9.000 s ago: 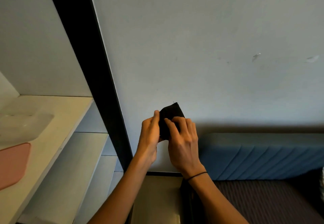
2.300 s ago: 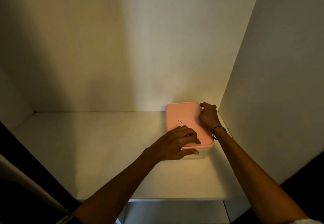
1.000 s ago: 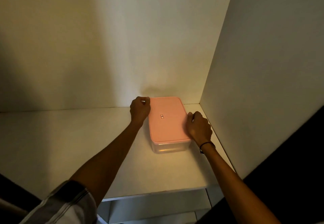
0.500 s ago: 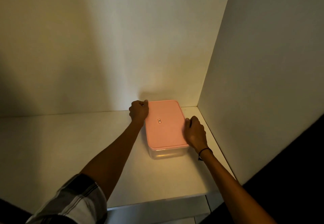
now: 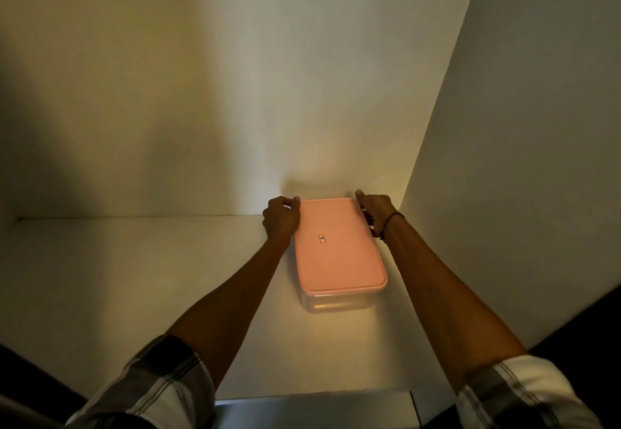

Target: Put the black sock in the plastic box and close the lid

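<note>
Left hand (image 5: 280, 218) and right hand (image 5: 375, 210) clamp the pink lid's (image 5: 339, 247) far corners. Risk: near edge, beyond both grips, left unseated on the clear box (image 5: 336, 302).

The lid (image 5: 339, 247) was salmon pink with a small black mark at its middle — the box (image 5: 336, 304) under it clear. The shelf (image 5: 134, 277) and walls (image 5: 235, 75) were off-white. Both sleeves (image 5: 161, 391) were white with grey stripes — the wristband (image 5: 389, 223) dark.
</note>
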